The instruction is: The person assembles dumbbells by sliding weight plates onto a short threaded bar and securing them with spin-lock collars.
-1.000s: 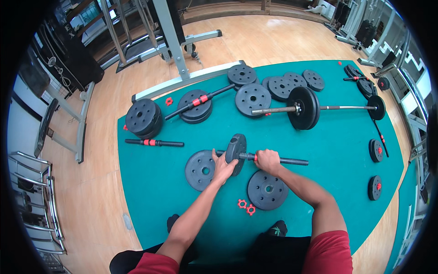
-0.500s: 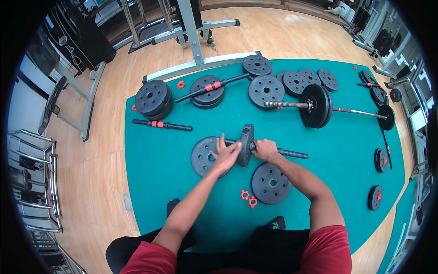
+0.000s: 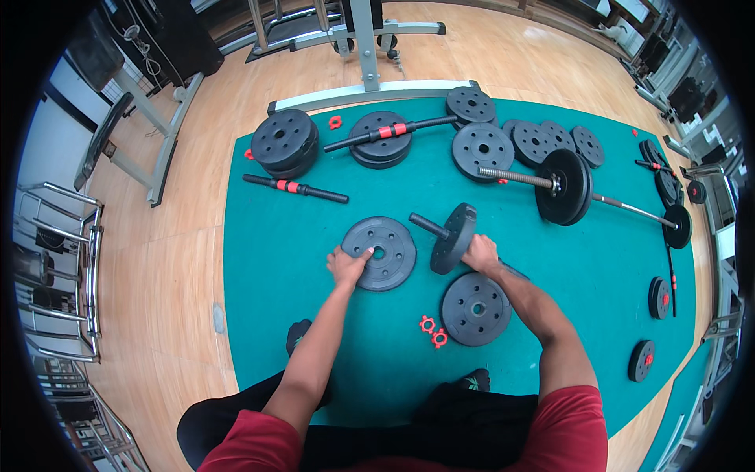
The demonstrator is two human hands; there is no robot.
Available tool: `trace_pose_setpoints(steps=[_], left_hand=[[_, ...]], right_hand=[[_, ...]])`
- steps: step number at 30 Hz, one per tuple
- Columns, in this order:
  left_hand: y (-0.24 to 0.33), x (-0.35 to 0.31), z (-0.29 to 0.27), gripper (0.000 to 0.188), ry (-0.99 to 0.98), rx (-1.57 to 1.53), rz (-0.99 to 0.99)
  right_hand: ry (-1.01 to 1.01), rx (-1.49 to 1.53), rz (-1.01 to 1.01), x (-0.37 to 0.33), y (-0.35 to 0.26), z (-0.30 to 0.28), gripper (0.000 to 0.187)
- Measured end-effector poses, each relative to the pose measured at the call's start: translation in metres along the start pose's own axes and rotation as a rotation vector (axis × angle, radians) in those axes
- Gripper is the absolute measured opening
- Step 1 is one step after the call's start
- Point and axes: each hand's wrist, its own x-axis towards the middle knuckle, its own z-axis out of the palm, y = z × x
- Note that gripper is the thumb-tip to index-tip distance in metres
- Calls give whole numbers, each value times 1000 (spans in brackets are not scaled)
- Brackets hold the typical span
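My right hand is wrapped round a black dumbbell bar, which tilts with its threaded left end raised. A weight plate is on that bar, just left of the hand. My left hand grips the near left edge of a flat grey plate on the mat, thumb lying over the top toward the centre hole. Another flat plate lies below my right forearm. Beside it are two red star-shaped collar nuts.
On the green mat lie a dumbbell bar, stacked plates, and a loaded barbell. Several more plates rest at the back. A grey steel frame borders the far edge. Small loaded plates stand at right.
My left hand has left the bar's plate and moved left and down onto the flat plate. The bar in my right hand has turned, its left end now raised. The view has shifted slightly.
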Motion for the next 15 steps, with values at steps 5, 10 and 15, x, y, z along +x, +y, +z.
trace_pose_setpoints(steps=[5, 10, 15], left_hand=[[-10, 35, 13, 101, -131, -150, -215], [-20, 57, -4, 83, -392, -361, -347], [6, 31, -30, 74, -519, -402, -373]], right_hand=[[148, 67, -234, 14, 22, 7, 29], [-16, -126, -199, 21, -8, -26, 28], [27, -70, -234, 19, -6, -23, 30]])
